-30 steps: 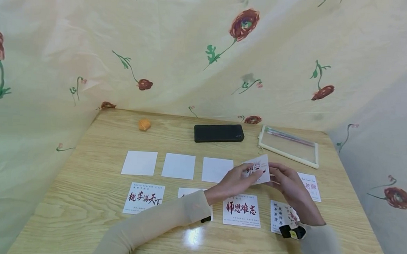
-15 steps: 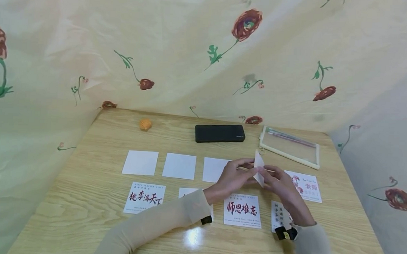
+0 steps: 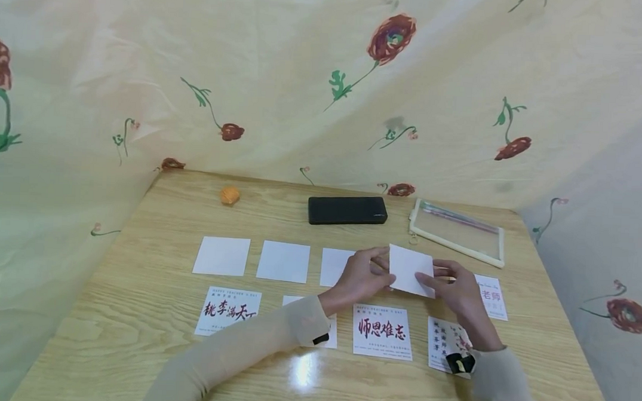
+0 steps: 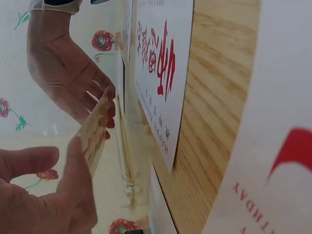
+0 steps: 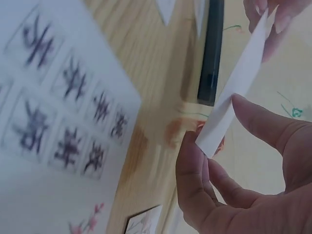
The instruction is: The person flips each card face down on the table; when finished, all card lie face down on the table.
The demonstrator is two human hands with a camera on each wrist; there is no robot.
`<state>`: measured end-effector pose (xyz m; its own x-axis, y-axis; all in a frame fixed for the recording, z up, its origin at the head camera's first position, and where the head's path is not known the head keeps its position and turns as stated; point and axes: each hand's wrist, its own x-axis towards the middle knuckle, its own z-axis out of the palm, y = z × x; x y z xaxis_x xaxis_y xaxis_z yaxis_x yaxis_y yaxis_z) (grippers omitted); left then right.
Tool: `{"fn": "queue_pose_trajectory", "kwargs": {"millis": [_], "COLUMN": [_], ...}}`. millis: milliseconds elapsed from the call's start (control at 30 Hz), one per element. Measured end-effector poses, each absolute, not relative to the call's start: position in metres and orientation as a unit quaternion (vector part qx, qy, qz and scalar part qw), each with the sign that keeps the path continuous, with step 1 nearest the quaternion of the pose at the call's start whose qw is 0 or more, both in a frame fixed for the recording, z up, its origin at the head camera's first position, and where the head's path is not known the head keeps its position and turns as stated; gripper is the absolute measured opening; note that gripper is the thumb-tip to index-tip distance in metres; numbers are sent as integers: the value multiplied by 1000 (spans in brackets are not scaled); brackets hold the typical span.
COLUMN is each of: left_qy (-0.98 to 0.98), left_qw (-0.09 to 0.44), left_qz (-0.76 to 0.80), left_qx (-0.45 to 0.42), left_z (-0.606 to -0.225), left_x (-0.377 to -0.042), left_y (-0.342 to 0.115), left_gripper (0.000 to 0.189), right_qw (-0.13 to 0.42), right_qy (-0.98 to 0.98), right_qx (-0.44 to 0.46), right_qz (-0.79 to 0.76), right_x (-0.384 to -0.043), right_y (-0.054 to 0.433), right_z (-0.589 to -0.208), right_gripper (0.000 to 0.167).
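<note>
White square paper card (image 3: 408,269), thin and stiff-looking, is held up between the two hands above the right-hand half of the pale wooden tabletop (image 3: 121,335), its blank face toward the head view; the left wrist view shows dark writing on its other face. The right hand (image 3: 461,290) pinches its right side, thumb on the blank face, fingers behind. The left hand (image 3: 359,277) meets its left edge with thumb and fingers either side; whether they truly grip, I cannot quite tell.

Handling it well probably calls for a light pinch near the edges, one hand firm before the other loosens, and enough height to clear the blank white square cards (image 3: 283,261) and the white cards printed with dark or red characters (image 3: 382,332) below.

Near the tabletop's far edge lies a black oblong case (image 3: 347,210), seemingly closed, contents hidden. Toward the far right corner, a clear flat pouch with a white rim (image 3: 459,249) holds slim, pencil-like sticks (image 3: 455,215).
</note>
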<state>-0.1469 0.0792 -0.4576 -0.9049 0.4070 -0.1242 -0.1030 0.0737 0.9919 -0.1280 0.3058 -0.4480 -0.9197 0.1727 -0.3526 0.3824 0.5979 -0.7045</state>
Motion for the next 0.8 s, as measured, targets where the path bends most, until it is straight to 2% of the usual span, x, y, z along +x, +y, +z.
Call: {"fn": "queue_pose_trajectory", "kwargs": {"millis": [67,200,233,300,567,800], "left_qy": [725,739,740,739,730,729], "left_qw": [205,226,229,233,258,265], "left_qz": [649,627,625,624,627,626], "left_qx": [108,103,100,98,87,82], "left_z": [-459,-459,-459,-459,-461,-462], "left_x": [-148,-149,-148,-149,-153,-157], "left_y": [78,78,79,80,84,88], "left_gripper": [65,18,14,29,45,51], "right_qw": [122,119,119,118,121,131], "right_qy": [892,906,909,914,921,919], "right_qx": [155,150,149,146,141,136], "right_qz": [-407,-378,-371,-359,-343,-346], "right_x": [-129,-130,-131,-132,-134,-134], "right_y": [308,310,310,311,315,317], "right_z": [-449,-452,-453,-453,-454,-453], "right_gripper": [82,76,76,73,71,67]}}
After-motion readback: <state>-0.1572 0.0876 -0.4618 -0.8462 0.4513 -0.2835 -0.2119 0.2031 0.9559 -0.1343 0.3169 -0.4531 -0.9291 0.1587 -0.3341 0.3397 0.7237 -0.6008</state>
